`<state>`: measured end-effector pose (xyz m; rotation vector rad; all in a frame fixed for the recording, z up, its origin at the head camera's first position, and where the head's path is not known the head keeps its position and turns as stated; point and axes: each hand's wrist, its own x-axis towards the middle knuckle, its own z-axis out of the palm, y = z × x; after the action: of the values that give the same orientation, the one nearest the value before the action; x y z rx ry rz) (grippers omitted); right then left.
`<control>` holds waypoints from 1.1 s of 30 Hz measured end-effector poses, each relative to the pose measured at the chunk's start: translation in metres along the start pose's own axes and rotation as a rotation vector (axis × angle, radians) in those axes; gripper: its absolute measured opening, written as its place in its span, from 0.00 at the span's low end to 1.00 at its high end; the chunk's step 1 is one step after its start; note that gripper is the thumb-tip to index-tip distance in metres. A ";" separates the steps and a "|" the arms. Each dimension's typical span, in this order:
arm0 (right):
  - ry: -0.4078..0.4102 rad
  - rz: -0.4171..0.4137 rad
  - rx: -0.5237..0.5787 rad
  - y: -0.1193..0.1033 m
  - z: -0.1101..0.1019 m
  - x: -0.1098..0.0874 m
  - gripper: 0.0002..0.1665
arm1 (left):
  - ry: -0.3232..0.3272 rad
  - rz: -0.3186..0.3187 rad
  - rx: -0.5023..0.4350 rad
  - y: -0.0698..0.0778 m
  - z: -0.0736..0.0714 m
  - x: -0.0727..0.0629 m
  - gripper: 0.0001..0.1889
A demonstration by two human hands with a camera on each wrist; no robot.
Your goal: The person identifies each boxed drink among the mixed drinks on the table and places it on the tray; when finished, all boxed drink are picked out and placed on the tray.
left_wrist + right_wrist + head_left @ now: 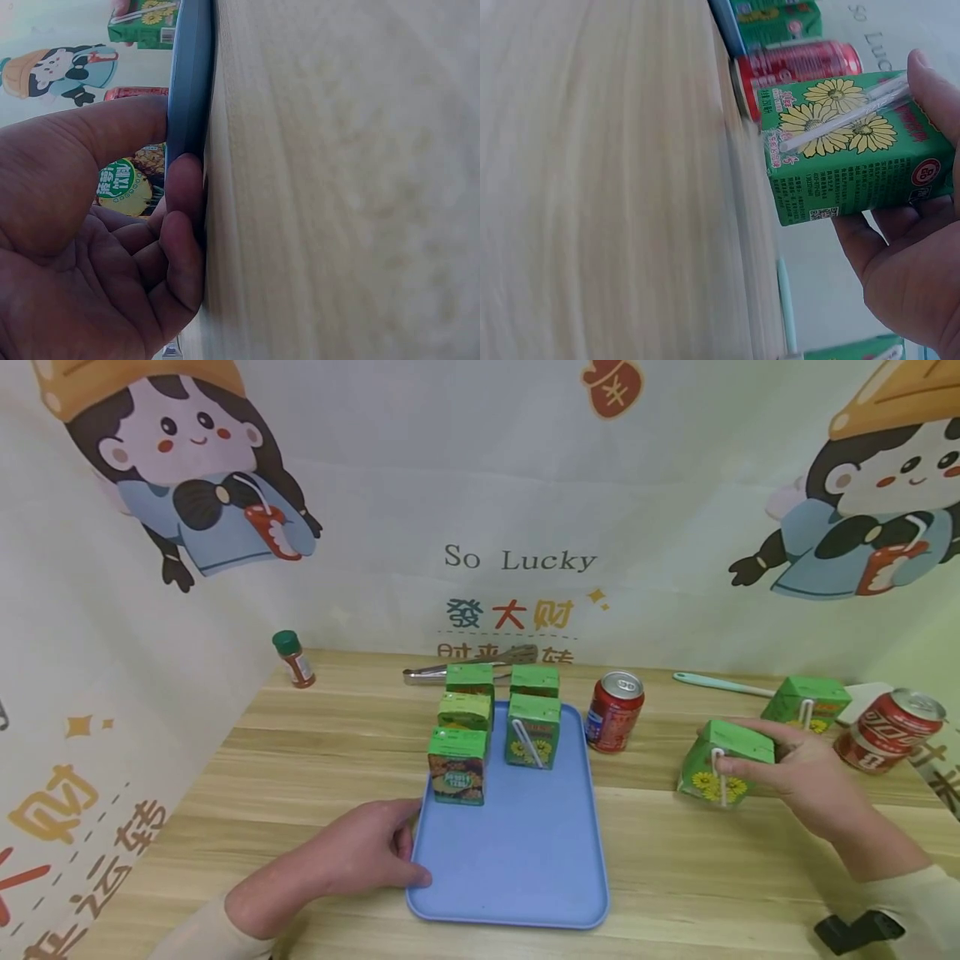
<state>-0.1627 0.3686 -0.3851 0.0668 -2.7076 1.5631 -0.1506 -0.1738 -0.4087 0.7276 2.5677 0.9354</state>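
My left hand (360, 852) holds the left rim of a blue tray (517, 868), thumb on the rim and fingers curled against its side. In the left wrist view, the fingertips meet the tray edge (191, 82) close to the tabletop. My right hand (817, 785) grips a green drink carton (701, 764) with yellow flowers and a white straw. The right wrist view shows this carton (847, 176) between thumb and fingers, above the table. Two rows of green cartons stand on the tray's far half, including a front left carton (457, 777) and a right-row carton (533, 735).
Right of the tray stands a red can (615, 714). Further right are another green carton (806, 697), a second red can (888, 735) and a pale green-handled utensil (720, 683). Metal tongs (427, 676) lie behind the tray; a green-capped spice bottle (294, 660) stands back left.
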 end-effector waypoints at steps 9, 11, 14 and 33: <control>-0.033 -0.042 0.021 -0.009 0.021 0.001 0.33 | -0.002 -0.002 0.002 0.000 -0.003 -0.001 0.22; -0.038 -0.041 0.013 -0.011 0.026 0.002 0.35 | -0.006 0.000 -0.002 0.001 -0.003 -0.001 0.22; -0.061 -0.056 0.024 -0.016 0.033 0.004 0.36 | -0.009 -0.002 -0.001 0.001 -0.003 0.000 0.22; -0.164 -0.105 0.136 -0.048 0.085 0.013 0.33 | -0.010 -0.006 -0.013 0.000 -0.001 0.001 0.24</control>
<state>-0.1727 0.2704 -0.3860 0.3475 -2.6587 1.7817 -0.1519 -0.1730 -0.4080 0.7181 2.5513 0.9438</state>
